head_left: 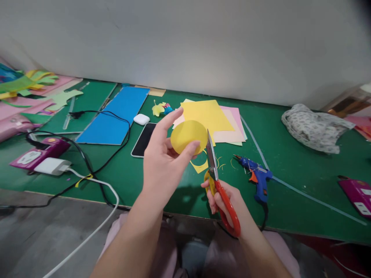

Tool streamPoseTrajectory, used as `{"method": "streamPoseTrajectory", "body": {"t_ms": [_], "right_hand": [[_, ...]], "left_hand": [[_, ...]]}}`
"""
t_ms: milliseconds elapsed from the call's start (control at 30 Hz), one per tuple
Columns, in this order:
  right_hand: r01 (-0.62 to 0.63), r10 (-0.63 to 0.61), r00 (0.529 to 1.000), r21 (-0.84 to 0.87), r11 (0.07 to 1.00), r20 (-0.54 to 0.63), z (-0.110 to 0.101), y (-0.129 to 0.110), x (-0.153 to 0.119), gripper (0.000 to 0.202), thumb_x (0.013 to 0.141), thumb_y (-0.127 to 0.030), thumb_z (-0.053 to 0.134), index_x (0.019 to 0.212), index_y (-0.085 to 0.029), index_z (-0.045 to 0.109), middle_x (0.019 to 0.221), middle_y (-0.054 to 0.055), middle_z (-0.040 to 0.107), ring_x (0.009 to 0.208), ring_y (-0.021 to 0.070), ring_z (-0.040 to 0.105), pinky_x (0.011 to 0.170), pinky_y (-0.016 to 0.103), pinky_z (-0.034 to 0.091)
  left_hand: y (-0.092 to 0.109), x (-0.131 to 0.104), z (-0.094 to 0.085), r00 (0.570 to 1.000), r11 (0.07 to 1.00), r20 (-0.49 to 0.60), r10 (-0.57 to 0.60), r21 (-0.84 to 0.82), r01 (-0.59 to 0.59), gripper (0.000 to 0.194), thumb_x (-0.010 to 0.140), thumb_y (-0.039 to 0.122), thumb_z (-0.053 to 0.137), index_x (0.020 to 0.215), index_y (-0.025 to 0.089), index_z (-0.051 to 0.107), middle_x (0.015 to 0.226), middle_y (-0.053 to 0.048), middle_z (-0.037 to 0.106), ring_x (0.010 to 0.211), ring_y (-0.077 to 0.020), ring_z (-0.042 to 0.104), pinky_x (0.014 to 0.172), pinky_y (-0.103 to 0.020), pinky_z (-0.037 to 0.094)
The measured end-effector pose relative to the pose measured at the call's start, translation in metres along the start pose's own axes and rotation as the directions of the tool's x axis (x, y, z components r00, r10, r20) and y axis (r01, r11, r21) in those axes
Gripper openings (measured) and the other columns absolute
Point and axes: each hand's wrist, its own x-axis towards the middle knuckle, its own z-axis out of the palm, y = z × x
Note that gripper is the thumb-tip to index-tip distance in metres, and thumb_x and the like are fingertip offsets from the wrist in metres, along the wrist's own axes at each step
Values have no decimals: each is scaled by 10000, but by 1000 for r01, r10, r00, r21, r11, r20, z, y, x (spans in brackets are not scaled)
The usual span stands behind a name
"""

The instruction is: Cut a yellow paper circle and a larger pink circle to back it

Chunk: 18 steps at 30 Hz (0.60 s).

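Note:
A round yellow paper disc [188, 136] is pinched between the thumb and fingers of my left hand [165, 154], raised above the green table. My right hand [226, 199] has its fingers in the handles of scissors [213, 164], one handle red and one yellow. The blades point up, close to the disc's right edge. On the table beneath lie a yellow offcut [199, 166] with a curved edge and several thin yellow slivers [222, 166]. Yellow, pink and pale sheets [207, 114] are stacked behind the disc.
Right of the scissors lies a blue glue gun [259, 177] beside clear glue sticks [313, 199]. A phone [143, 141], a white case [141, 119] and a blue board [116, 116] are on the left. Cables [97, 179] cross the green table's [130, 185] left edge.

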Motion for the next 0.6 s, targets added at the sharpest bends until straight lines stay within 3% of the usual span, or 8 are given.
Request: {"method": "streamPoseTrajectory", "body": {"t_ms": [300, 600], "right_hand": [[9, -9, 1000, 5, 1000, 2, 0, 2, 0, 428, 728, -558, 675, 914, -174, 641, 559, -52, 440, 492, 96, 360, 470, 234, 345], [4, -4, 1000, 10, 1000, -3, 1, 1, 0, 413, 741, -552, 669, 898, -172, 638, 534, -62, 428, 480, 92, 356, 464, 232, 330]], "left_hand": [[2, 2, -5, 997, 996, 36, -69, -56, 71, 563, 753, 252, 732, 1277, 325, 540, 1204, -39, 643, 784, -192, 714, 586, -300, 646], [0, 3, -2, 999, 997, 18, -50, -61, 51, 577, 741, 250, 744, 1279, 308, 545, 1202, -50, 644, 752, -185, 721, 573, -271, 640]]}}
